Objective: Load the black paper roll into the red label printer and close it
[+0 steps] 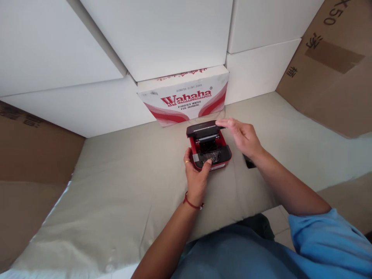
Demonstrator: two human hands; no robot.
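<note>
A small red and black device (pixel 209 150) with a hinged black lid stands open on a beige cloth (pixel 124 186). My left hand (pixel 195 176) grips its near left corner, thumb pressed on the front edge by some crinkled clear wrap inside. My right hand (pixel 242 135) hovers at the lid's right end, fingers stretched out and touching the raised lid. A red string bracelet circles my left wrist, and a ring sits on one finger.
A red and white Wahaha water carton (pixel 186 95) stands just behind the device. White boxes (pixel 157 35) stack along the back. Brown cardboard boxes flank the left (pixel 31 151) and right (pixel 334 66). A small dark object (pixel 249 162) lies under my right wrist.
</note>
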